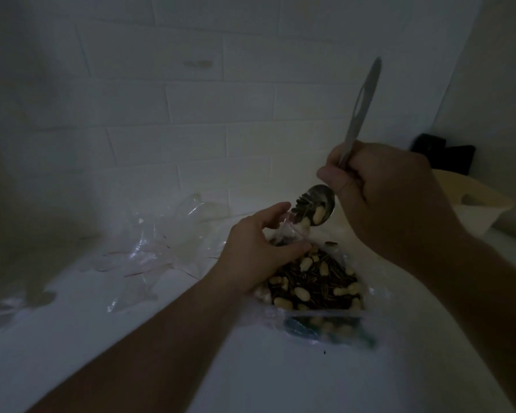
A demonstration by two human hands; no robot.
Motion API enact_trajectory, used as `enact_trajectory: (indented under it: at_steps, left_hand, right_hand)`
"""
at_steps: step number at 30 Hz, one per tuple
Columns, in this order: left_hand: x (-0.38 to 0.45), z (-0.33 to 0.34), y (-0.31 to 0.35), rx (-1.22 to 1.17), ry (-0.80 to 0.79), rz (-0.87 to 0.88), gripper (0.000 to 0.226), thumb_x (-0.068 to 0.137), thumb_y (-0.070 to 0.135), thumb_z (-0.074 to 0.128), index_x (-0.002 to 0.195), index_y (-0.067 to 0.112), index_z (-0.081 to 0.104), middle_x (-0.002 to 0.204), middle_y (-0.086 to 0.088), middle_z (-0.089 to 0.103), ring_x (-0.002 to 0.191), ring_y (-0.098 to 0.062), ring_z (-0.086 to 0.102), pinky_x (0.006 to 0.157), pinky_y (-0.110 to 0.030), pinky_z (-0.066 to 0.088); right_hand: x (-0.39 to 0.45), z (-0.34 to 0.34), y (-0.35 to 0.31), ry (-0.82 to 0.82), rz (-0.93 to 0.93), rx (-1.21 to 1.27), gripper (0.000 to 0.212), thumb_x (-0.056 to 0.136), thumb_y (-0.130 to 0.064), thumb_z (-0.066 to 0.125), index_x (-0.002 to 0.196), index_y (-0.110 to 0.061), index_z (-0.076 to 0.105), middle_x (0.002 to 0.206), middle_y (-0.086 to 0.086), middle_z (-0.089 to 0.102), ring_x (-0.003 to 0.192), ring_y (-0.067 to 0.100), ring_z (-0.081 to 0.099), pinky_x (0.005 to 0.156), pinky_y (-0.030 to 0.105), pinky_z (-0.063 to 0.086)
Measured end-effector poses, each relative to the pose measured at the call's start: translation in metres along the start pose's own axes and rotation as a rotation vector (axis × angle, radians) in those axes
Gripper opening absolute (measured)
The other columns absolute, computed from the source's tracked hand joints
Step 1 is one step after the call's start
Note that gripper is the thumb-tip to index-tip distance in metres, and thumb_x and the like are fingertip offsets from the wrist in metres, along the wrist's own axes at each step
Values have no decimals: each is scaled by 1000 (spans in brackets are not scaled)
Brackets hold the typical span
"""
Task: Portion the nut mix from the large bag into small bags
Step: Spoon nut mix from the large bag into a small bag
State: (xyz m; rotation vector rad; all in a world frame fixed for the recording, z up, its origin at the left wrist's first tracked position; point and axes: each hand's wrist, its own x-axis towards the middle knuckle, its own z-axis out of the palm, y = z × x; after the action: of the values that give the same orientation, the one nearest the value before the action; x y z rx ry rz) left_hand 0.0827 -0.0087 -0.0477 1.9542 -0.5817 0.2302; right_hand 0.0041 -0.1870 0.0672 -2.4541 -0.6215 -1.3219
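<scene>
Looking down, head view: dim light, both forearms reach in from the bottom edge over a white counter [131, 338].
Landmark: large bag [319, 293] of nut mix, lying open on the counter, pale nuts and dark striped seeds showing at its mouth.
Right hand [390, 198]: raised above the large bag, back of the hand toward the camera, fingers curled round the handle of a spoon [322, 208]; the handle points up and away, the bowl is tipped down to the left with a few nuts sliding from it.
Left hand [259, 248]: just above the far-left edge of the large bag, thumb and fingers pinching the mouth of a small bag [289, 234], wrist bent inward.
Small bag: held directly under the spoon bowl; how much it holds cannot be told.
Left of the large bag: loose clear plastic bags [161, 239] spread on the counter.
Right of the large bag: cream container [477, 204] with a dark object [444, 156] behind it.
Behind: white tiled wall [191, 114].
</scene>
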Motion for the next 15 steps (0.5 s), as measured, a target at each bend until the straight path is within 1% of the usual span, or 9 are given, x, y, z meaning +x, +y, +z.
enact_trajectory:
  at_steps: [2, 4, 6, 8, 11, 13, 15]
  left_hand:
    - [1, 0, -2, -5, 10, -10, 84, 72, 50, 91, 147, 38, 56, 126, 20, 68, 114, 13, 60, 93, -11, 46]
    - [2, 0, -3, -7, 12, -17, 84, 71, 52, 91, 146, 38, 57, 126, 19, 69, 113, 13, 61, 92, -10, 46]
    - [2, -1, -3, -5, 11, -19, 84, 70, 54, 90, 146, 39, 57, 126, 19, 70, 114, 11, 62, 90, -12, 46]
    - [1, -1, -1, -16, 13, -16, 81, 72, 52, 90, 145, 39, 58, 126, 19, 70, 114, 10, 62, 91, -13, 47]
    - [0, -3, 2, -35, 26, -27, 80, 73, 48, 91, 145, 37, 59, 124, 20, 69, 114, 11, 61, 90, -9, 46]
    - [0, -3, 3, -46, 37, -22, 76, 73, 44, 92, 142, 36, 61, 120, 23, 70, 112, 12, 61, 85, -2, 44]
    - [-1, -3, 4, -60, 45, -19, 71, 73, 40, 93, 138, 37, 63, 117, 23, 71, 109, 11, 63, 82, 0, 43]
  right_hand:
    - [2, 2, 0, -2, -39, -32, 37, 103, -34, 52, 101, -3, 72, 84, 11, 71, 74, 24, 65, 73, 25, 45]
    - [3, 3, -1, -19, -57, -48, 41, 103, -37, 49, 103, -3, 73, 87, 12, 72, 76, 27, 67, 74, 28, 46]
    - [3, 5, -4, -43, -72, -42, 41, 102, -37, 49, 103, -4, 73, 86, 12, 71, 75, 27, 66, 73, 29, 47]
    - [4, 5, -5, -55, -81, -36, 41, 102, -37, 48, 101, -4, 73, 85, 12, 71, 74, 28, 66, 71, 28, 47]
    - [3, 3, -4, -69, -84, -19, 40, 102, -36, 48, 100, -5, 72, 83, 10, 69, 72, 24, 63, 70, 25, 41]
    - [1, 1, -4, -73, -85, -25, 37, 102, -36, 48, 99, -7, 71, 80, 7, 66, 68, 21, 59, 67, 25, 38]
    - [0, 1, -4, -56, -97, -42, 36, 102, -35, 49, 98, -7, 72, 78, 6, 65, 65, 19, 57, 65, 23, 35]
